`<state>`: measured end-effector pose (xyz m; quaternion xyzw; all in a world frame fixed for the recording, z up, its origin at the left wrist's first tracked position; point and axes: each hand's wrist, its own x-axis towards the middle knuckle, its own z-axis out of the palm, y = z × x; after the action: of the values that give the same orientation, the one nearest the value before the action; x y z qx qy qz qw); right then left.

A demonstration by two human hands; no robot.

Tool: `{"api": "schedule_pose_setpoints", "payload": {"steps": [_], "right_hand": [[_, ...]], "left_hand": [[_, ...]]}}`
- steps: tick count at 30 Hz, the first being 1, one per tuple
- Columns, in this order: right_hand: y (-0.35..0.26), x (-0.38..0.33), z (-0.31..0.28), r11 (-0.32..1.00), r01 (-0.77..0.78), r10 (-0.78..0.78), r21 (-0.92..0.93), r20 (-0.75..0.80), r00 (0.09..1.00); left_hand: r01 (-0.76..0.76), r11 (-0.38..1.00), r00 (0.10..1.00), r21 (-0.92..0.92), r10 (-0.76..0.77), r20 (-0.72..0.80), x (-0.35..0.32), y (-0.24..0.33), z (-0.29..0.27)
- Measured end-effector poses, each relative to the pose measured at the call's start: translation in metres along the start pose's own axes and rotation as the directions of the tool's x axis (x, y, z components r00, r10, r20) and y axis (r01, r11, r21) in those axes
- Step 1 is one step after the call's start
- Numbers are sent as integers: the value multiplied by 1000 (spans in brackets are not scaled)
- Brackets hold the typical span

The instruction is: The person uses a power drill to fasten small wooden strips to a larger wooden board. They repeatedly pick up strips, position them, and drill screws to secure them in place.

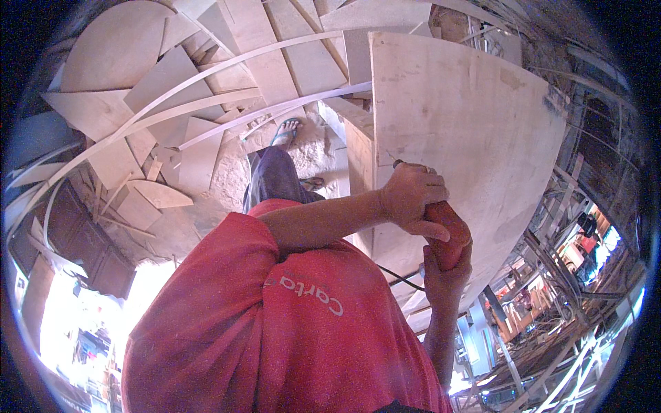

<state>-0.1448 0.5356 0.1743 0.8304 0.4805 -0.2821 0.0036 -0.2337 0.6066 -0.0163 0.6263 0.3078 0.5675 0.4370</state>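
Both my hands grip a red corded power tool (451, 237), drill-like in shape, with a dark nose and a thin bit. My left hand (414, 197) wraps over its front part, with the fingers curled round. Lower down, my right hand (447, 268) is closed round the rear end of the body. A black cable (401, 277) runs up toward the right wrist. The bit points at the near left edge of a large pale plywood sheet (468, 110), over which the tool is held. Whether the bit touches the wood I cannot tell.
A wooden box-like support (359, 148) stands under the sheet's left edge. Plywood offcuts (113, 45) and long curved strips (220, 65) litter the floor at left and far. My sandalled foot (286, 129) stands among dust. Racks of timber (527, 310) are at right.
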Motion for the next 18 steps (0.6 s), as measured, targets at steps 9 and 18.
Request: {"api": "schedule_pose_setpoints", "payload": {"steps": [9,18], "right_hand": [[30,0,3,985,-130,124,110,55,991],[32,0,7,989,-56,44,139,91,995]], "left_hand": [[19,997,993,71,-27,113,3,5,-3],[39,999,983,34,-44,177,1,4,-10]]}}
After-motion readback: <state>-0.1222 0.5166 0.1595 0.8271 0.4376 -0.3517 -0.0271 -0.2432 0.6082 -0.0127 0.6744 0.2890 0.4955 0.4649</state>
